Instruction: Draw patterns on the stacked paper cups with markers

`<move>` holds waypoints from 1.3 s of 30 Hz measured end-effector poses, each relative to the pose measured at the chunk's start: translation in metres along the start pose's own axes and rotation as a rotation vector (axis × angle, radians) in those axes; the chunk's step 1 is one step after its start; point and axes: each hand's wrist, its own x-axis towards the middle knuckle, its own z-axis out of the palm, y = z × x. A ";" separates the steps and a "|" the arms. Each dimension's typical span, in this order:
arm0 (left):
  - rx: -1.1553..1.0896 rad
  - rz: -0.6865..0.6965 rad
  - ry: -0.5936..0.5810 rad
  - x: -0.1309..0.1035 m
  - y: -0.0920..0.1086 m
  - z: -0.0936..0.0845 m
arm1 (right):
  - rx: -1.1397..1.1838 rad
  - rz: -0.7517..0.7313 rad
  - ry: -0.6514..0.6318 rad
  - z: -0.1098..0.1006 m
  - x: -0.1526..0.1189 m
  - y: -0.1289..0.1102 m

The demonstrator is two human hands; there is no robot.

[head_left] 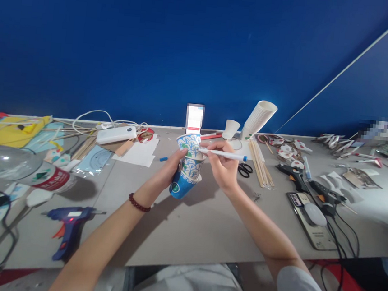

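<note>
In the head view, a few paper cups with blue-and-white scale patterns are joined in a tilted stack above the table. My left hand is closed around the stack's left side, thumb toward the upper cups. Pinched in my right hand is a white marker with a blue end pointing right. Its other end meets the patterned cup wall, or comes very near it; I cannot tell which. A small blue cap lies on the table to the left of the cups.
A glue gun and a large plastic bottle lie left. Scissors, wooden sticks, a leaning stack of white cups and a phone are right. A lit phone screen stands against the blue wall.
</note>
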 end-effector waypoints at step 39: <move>0.010 0.012 0.003 0.001 -0.001 -0.001 | 0.036 0.013 0.027 0.001 0.001 -0.004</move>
